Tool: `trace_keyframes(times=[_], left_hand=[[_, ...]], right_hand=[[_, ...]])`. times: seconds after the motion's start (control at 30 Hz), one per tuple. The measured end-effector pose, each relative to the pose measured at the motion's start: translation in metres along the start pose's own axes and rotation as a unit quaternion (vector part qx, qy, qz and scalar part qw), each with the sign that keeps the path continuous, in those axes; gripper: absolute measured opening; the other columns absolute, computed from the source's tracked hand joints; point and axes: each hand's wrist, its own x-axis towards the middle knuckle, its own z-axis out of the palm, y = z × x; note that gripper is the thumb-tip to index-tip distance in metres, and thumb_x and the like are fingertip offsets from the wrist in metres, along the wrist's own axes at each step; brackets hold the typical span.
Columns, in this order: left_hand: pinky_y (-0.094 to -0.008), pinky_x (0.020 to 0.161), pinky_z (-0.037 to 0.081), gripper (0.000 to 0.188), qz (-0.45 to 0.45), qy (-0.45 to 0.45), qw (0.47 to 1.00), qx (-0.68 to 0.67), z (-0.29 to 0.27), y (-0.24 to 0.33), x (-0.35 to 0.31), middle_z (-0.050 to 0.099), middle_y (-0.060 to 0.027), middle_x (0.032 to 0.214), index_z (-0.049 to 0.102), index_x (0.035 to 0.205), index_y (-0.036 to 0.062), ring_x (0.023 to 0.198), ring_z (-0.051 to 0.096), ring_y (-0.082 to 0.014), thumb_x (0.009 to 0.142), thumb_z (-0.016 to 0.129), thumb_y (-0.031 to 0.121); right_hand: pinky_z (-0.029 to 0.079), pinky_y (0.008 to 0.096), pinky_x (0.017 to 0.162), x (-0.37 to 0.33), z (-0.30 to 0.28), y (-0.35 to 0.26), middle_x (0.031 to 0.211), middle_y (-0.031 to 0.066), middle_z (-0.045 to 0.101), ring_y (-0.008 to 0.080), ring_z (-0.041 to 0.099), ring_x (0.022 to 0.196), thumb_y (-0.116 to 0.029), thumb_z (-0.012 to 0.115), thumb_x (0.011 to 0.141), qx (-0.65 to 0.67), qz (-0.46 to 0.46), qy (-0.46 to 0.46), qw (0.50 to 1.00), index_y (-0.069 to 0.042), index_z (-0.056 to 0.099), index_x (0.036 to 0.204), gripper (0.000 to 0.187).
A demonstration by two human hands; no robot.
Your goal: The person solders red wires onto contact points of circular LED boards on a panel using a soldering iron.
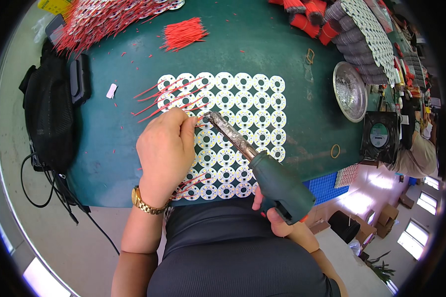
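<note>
A panel of round white circuit boards (250,101), each with a hole in its middle, lies on the green table in front of me. Red wires (156,101) stick out leftward from several boards in its upper left part, and a few more lie at the lower left. My left hand (166,148) is closed in a pinch on a red wire (200,118) over the panel's left side. My right hand (278,223) grips a dark green soldering gun (283,187) from below. The gun's metal barrel points up and left, its tip at a board beside my left fingertips.
A loose pile of red wires (184,34) lies beyond the panel. Stacked wired boards (109,22) fill the far left. A black bag (49,109) and a dark case (80,79) sit left. At right are a metal bowl (350,91), a small fan (380,136) and wire bundles (305,24).
</note>
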Motion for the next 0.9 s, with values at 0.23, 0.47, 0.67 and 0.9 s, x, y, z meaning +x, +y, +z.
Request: trace_keyframes(times=[0.23, 0.47, 0.67, 0.9], left_hand=[[-0.0391, 0.053, 0.04, 0.019, 0.001, 0.001, 1.0, -0.001, 0.0, 0.001, 0.0, 0.055, -0.012, 0.064, 0.059, 0.077, 0.0032, 0.057, 0.054, -0.0294, 0.09, 0.065, 0.015], [-0.0402, 0.055, 0.042, 0.018, -0.005, -0.006, 1.0, 0.008, 0.001, -0.001, 0.0, 0.058, -0.0114, 0.067, 0.058, 0.076, 0.0041, 0.061, 0.057, -0.0297, 0.088, 0.066, 0.015], [-0.0383, 0.053, 0.04, 0.019, 0.01, -0.002, 1.0, 0.006, 0.0, -0.001, 0.001, 0.056, -0.0113, 0.063, 0.06, 0.077, 0.0035, 0.056, 0.054, -0.0282, 0.089, 0.066, 0.017], [-0.0333, 0.054, 0.041, 0.017, -0.028, -0.024, 0.999, -0.033, -0.005, 0.0, 0.001, 0.059, -0.0095, 0.064, 0.065, 0.083, 0.0035, 0.054, 0.054, -0.0208, 0.09, 0.067, 0.019]], right_hand=[[0.042, 0.0287, 0.058, -0.001, 0.006, 0.007, 0.079, 0.0053, 0.057, 0.0136, 0.054, 0.067, -0.056, 0.059, 0.087, -0.105, -0.07, 0.0, 0.992, -0.003, 0.057, 0.1, 0.055], [0.044, 0.0277, 0.058, -0.002, 0.001, 0.004, 0.081, 0.006, 0.058, 0.0145, 0.056, 0.069, -0.061, 0.06, 0.086, -0.05, -0.003, -0.028, 0.998, -0.003, 0.057, 0.109, 0.063], [0.049, 0.0297, 0.066, -0.002, 0.008, -0.008, 0.077, 0.0058, 0.062, 0.0173, 0.061, 0.071, -0.037, 0.068, 0.085, 0.097, -0.069, 0.066, 0.991, -0.004, 0.063, 0.092, 0.034], [0.045, 0.0298, 0.064, -0.008, 0.002, 0.002, 0.078, 0.0057, 0.06, 0.0158, 0.056, 0.071, -0.045, 0.063, 0.087, 0.088, -0.074, 0.042, 0.992, -0.004, 0.059, 0.097, 0.043]])
